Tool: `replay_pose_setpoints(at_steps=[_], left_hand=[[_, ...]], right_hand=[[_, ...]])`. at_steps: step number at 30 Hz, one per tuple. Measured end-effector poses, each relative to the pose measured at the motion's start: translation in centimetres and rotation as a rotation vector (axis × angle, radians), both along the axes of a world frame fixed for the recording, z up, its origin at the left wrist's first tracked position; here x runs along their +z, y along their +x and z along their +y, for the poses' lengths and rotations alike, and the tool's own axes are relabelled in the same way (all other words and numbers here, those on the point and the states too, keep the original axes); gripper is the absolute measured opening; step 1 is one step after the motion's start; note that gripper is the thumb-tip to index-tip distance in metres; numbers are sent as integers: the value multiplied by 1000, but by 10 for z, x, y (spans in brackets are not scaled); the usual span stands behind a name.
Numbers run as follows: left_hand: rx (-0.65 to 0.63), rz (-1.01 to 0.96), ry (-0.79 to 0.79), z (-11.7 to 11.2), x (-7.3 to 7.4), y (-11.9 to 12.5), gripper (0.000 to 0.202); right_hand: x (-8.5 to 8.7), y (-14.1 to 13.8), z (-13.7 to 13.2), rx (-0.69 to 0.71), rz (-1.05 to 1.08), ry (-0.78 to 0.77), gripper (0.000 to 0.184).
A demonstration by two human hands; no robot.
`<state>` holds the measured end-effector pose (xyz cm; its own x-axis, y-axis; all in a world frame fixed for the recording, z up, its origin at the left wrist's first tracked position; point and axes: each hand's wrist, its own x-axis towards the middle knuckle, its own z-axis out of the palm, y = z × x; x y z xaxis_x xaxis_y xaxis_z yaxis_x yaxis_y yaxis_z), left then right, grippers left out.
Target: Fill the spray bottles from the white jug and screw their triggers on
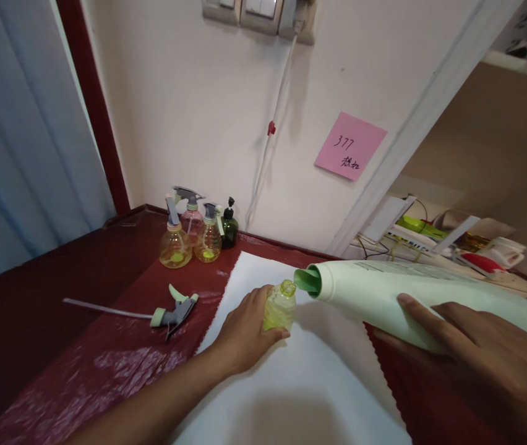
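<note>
Tilting plastic jug (407, 296) over clear bottle (281, 307)

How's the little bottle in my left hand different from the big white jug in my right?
The small bottle is clear yellow-green; the white jug is opaque, with a green spout. The small bottle is far smaller than the white jug. The small bottle stands upright on the white sheet in the left hand; the white jug is tipped almost level in the right hand. Both are uncapped, mouths nearly meeting.

Small bottle (280, 305) on sheet (300, 383); jug (412, 296) right, spout above it; sprayer head (173, 312) left; spray bottles (193, 235) behind.
</note>
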<state>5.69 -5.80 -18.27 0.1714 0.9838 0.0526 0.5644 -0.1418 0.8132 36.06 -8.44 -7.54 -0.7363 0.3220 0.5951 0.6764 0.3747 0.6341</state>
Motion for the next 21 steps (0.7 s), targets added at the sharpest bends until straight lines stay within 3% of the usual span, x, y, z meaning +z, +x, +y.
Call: replay_pose_setpoints(at_steps=[21], left_hand=[[2, 3, 17, 1, -4, -1, 67]], right_hand=[[-4, 4, 1, 4, 8, 11, 32]])
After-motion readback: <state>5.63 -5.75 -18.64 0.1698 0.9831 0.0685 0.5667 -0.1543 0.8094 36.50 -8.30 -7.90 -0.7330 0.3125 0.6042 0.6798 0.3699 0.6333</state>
